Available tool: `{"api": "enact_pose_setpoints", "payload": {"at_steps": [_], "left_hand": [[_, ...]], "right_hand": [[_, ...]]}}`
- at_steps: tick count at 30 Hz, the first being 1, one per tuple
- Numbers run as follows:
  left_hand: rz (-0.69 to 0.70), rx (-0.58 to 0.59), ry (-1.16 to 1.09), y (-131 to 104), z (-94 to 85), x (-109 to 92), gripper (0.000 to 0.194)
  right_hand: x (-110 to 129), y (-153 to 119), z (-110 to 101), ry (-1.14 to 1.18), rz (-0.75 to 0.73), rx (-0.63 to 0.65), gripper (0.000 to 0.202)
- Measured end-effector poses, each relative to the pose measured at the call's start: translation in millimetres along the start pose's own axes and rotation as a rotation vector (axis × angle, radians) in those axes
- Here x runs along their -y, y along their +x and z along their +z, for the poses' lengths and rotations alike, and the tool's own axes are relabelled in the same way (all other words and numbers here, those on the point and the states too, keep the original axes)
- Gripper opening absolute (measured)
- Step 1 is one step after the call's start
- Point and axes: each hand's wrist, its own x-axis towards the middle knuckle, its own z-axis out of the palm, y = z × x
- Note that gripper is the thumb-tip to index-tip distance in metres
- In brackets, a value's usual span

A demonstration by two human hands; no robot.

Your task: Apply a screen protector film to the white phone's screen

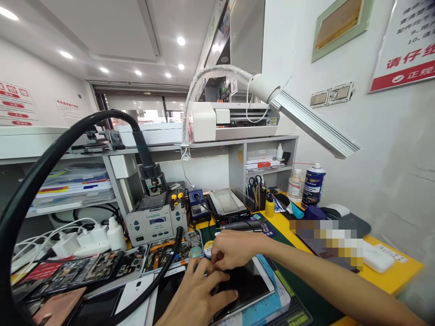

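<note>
A white-edged phone with a dark screen lies on a blue and white pad at the lower middle. My left hand rests over the phone's left part, its fingers apart and spread across the screen. Just above it, my right hand reaches in from the right with its fingers curled together at the phone's upper left corner. What those fingers pinch, if anything, is hidden. The two hands meet or nearly meet there.
A parts tray and a grey soldering station stand at left, with a black hose arching in front. Phone boards lie far left. A yellow bottle, blue spray can and clear bottle stand behind.
</note>
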Motion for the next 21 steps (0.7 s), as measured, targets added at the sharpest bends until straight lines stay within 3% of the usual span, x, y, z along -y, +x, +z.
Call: {"api": "enact_pose_setpoints", "payload": {"at_steps": [4, 10, 16, 21], "left_hand": [[0.022, 0.004, 0.014, -0.2, -0.6, 1.7, 0.039], [-0.006, -0.077, 0.087, -2.0, 9.3, 0.8, 0.043], [0.069, -0.003, 0.085, 0.4, -2.4, 4.7, 0.041], [0.035, 0.018, 0.058, 1.4, -5.1, 3.9, 0.040]], "right_hand": [[4.8, 14.4, 0.5, -0.028, -0.022, 0.007, 0.013], [5.6, 15.4, -2.5, -0.038, -0.013, 0.030, 0.014], [-7.0, -6.8, -7.9, -0.002, 0.029, 0.057, 0.016], [-23.0, -34.1, -13.9, 0.021, 0.119, 0.072, 0.012]]}}
